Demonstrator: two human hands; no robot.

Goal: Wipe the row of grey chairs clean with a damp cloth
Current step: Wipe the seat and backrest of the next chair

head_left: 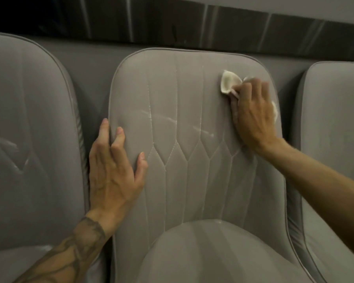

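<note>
The small cream-white cloth (229, 83) is in the upper right part of the frame, on the upper right area of the backrest of the middle grey padded chair (182, 103). The right hand (253, 113) covers most of it. The fingers are curled over the bunched cloth and press it against the fabric.

One rounded flap comes out beyond the fingertips, toward the upper left. A small piece shows also at the right side of the hand, near the chair's piped edge. So the long axis of the cloth runs slanted under the hand, from upper left to lower right. The free flap is pale, a little folded, with a visible hem.

The left hand (114, 166) lies flat at the left centre of the frame, on the left edge of the same backrest. Its fingers are straight and spread, and it holds nothing.

The backrest has stitched diamond lines and some pale streaks across its middle. A second grey chair (29, 119) stands at the left and a third grey chair (335, 123) at the right.
</note>
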